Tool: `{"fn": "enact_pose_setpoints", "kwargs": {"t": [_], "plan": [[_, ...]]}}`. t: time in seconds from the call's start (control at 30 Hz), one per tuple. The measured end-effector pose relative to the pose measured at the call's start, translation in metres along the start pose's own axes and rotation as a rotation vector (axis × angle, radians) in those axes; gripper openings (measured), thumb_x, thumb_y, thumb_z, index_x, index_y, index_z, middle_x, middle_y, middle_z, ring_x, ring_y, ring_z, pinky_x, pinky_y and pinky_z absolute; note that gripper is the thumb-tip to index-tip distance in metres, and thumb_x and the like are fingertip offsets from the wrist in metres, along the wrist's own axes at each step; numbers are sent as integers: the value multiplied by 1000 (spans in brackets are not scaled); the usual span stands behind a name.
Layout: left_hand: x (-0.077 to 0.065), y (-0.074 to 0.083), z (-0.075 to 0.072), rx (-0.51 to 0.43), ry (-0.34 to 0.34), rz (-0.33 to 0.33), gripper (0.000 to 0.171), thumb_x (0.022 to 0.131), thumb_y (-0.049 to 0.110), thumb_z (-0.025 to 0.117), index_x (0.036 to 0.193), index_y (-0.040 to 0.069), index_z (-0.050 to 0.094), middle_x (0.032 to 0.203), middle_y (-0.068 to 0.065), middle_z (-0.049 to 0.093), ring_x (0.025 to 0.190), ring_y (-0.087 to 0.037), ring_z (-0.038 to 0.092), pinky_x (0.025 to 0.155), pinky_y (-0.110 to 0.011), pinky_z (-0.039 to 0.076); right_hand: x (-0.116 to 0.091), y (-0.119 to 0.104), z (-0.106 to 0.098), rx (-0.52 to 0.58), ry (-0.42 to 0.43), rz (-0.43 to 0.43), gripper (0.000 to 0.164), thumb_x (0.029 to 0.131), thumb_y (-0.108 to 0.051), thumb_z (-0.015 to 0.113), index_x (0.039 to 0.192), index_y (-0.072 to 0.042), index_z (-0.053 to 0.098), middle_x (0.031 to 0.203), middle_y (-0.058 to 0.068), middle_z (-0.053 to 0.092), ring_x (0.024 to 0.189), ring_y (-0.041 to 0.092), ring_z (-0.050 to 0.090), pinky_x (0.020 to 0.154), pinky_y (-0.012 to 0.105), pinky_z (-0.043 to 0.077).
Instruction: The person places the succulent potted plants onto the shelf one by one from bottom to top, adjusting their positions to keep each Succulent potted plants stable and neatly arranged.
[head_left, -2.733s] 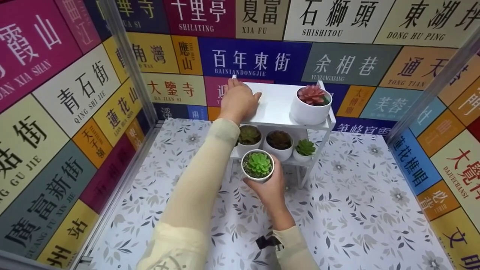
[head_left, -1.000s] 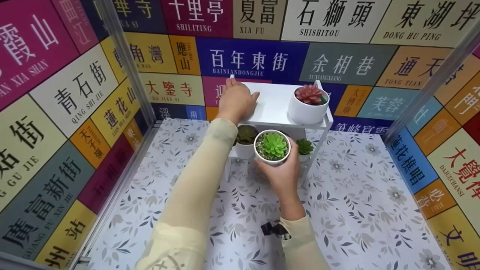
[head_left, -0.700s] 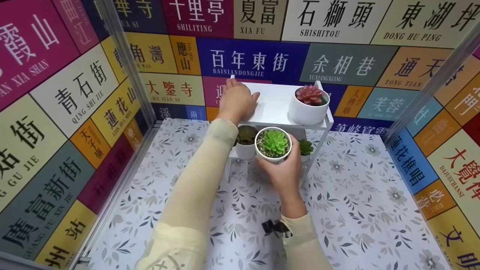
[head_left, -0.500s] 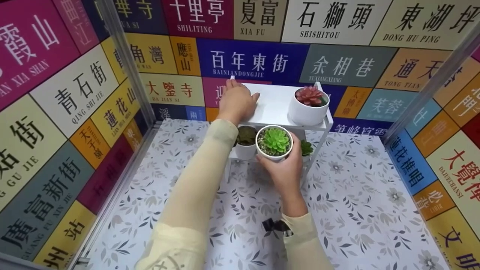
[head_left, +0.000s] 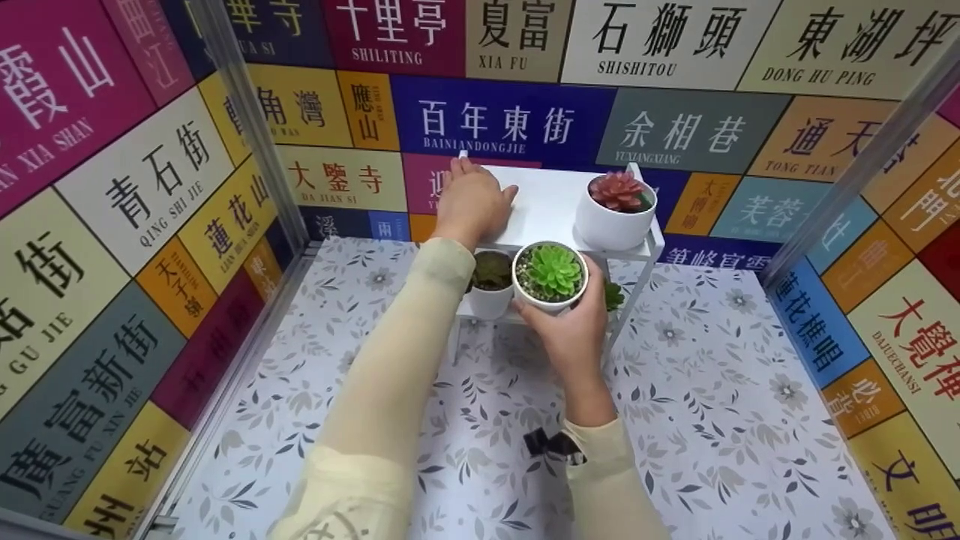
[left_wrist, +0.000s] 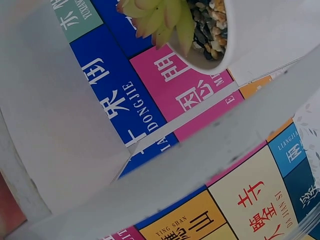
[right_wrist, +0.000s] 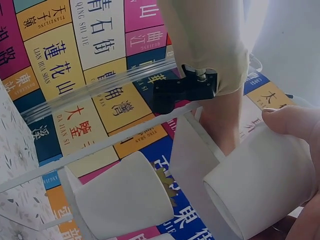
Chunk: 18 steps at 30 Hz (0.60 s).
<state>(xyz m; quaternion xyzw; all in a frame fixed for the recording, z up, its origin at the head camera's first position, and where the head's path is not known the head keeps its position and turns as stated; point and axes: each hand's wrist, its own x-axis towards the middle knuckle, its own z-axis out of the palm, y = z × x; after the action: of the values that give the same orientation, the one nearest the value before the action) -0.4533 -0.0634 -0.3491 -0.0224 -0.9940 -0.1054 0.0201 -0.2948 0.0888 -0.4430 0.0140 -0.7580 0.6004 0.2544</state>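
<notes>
My right hand [head_left: 566,326] grips a small white pot with a bright green succulent [head_left: 553,271], thumb and fingers round its side. The pot is raised in front of the top shelf's front edge. In the right wrist view the same white pot [right_wrist: 262,180] is tilted, its base showing. My left hand [head_left: 474,201] rests on the left end of the white two-tier shelf [head_left: 551,214], fingers extended towards the back and thumb apart. At the right end of that top tier stands a white pot with a red succulent [head_left: 616,214].
On the lower tier are a white pot with a dark green succulent [head_left: 491,289] and a small green succulent [head_left: 613,295], partly hidden by my right hand. Floral-patterned cloth [head_left: 712,420] lies beneath. Printed walls [head_left: 502,112] enclose the back and sides.
My right hand has lifted the green succulent's pot up and slightly right, from before the lower tier to the top shelf's front edge. My left hand stays on the shelf.
</notes>
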Motion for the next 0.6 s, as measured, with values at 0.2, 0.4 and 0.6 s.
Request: {"fn": "enact_pose_setpoints", "kwargs": {"t": [0.2,0.4,0.6], "plan": [[-1,0,0,4,-9,0,87,112,58,29,166,-9,16,175,-29,10,167,-41,5,137,-49,6,6,-3,-3,-5,15,-25,106,63,-17,103,154,-13,47,151,6,58,140,23,55,127,46,37],[-1,-1,-1,-2,4,3,86,113,57,29,166,-9,17,175,-29,12,167,-41,7,137,-49,7,14,-6,-6,-4,33,-71,104,65,-19,103,153,-11,47,150,7,58,139,21,54,126,43,38],[1,0,0,-2,-2,-5,87,112,58,29,166,-9,16,176,-29,10,167,-40,5,137,-48,6,20,-11,-10,0,30,-82,104,67,-22,103,153,-12,46,151,5,57,140,20,54,125,43,39]]}}
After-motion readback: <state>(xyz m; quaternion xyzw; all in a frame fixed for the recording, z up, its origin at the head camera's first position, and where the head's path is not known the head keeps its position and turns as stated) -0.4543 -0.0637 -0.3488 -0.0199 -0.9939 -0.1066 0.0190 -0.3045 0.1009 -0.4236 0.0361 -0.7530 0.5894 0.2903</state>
